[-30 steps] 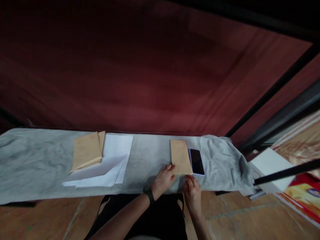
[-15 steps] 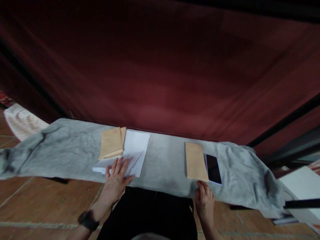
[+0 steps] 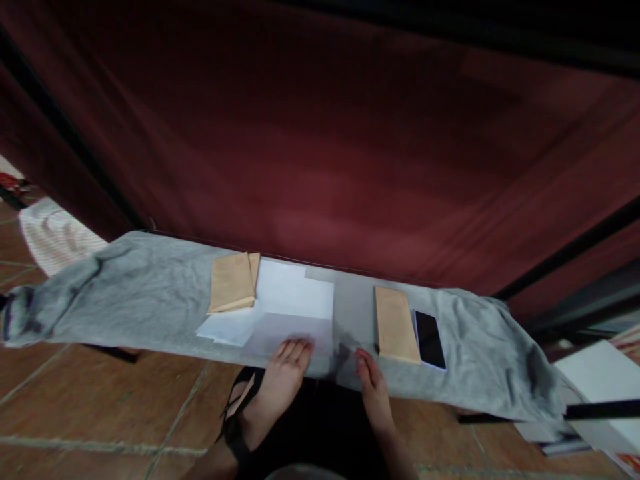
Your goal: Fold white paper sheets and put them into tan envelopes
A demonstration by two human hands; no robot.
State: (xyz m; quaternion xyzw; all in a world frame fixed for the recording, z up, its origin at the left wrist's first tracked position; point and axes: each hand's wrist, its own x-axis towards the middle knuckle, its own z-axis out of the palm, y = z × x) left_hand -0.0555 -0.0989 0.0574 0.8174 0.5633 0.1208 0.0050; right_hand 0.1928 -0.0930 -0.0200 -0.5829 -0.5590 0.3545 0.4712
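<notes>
A white sheet of paper (image 3: 313, 300) lies angled on the grey cloth, its near half shaded. My left hand (image 3: 285, 370) is closed at the near edge of this sheet, fingers over the top and the thumb hidden. To its left, more white sheets (image 3: 227, 327) lie partly under two overlapping brown envelopes (image 3: 233, 283). My right hand (image 3: 373, 387) hovers at the cloth's front edge, fingers slightly bent and apart, holding nothing. Beyond it, another brown envelope (image 3: 397, 325) lies lengthwise just left of a dark-screened phone (image 3: 430, 340).
The grey cloth (image 3: 150, 300) drapes over a long narrow surface. A dark red fabric panel (image 3: 320, 167) rises behind it. Black metal bars (image 3: 605, 408) stand at the sides. Striped fabric (image 3: 57, 233) hangs at left, above the tiled floor (image 3: 125, 400).
My left hand has moved right, and the top white sheet has slid right and towards me. My right hand has left the near end of the single envelope and moved left.
</notes>
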